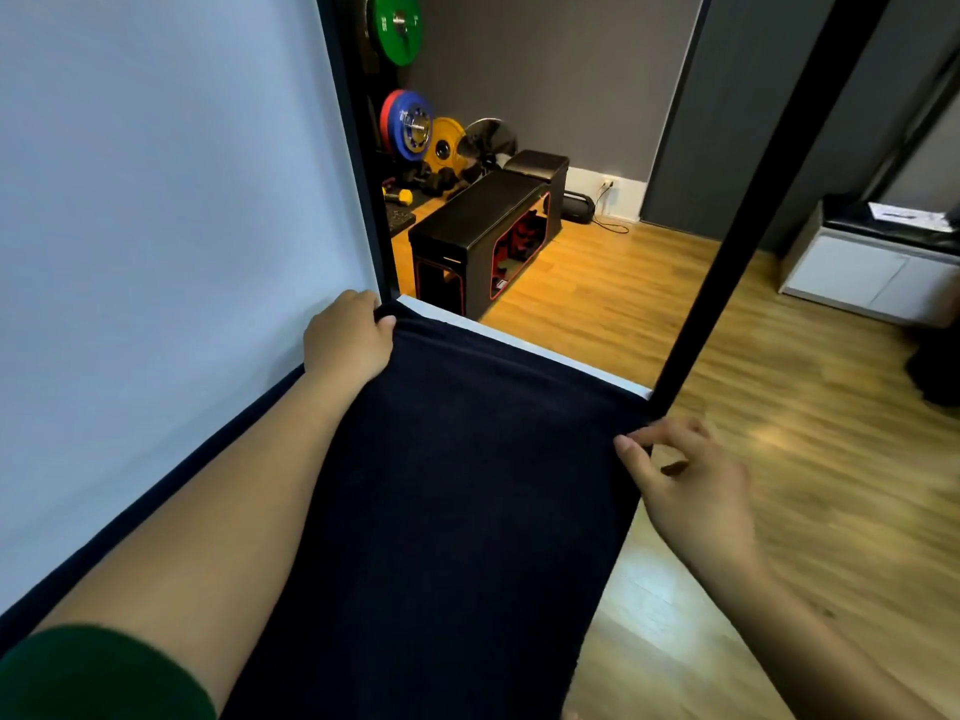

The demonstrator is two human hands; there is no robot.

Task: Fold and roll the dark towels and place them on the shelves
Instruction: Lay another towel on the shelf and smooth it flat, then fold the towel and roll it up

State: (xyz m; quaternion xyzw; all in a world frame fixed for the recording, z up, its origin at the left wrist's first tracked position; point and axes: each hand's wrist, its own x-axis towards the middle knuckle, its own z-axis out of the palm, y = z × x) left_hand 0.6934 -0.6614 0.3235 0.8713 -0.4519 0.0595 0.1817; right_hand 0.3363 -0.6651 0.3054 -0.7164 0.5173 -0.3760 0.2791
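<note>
Left hand [348, 335] grips the dark towel [467, 485] at eleven o'clock, fingertips hidden; right hand [685, 475], blurred at three o'clock, grip unreadable.

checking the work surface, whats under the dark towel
A white surface, seen only as a narrow strip beyond the dark towel's far edge. Everything else beneath it is covered.

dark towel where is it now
Head view, centre: the dark towel lies spread on the white shelf, left hand gripping its far corner, right hand at its right edge.
</note>
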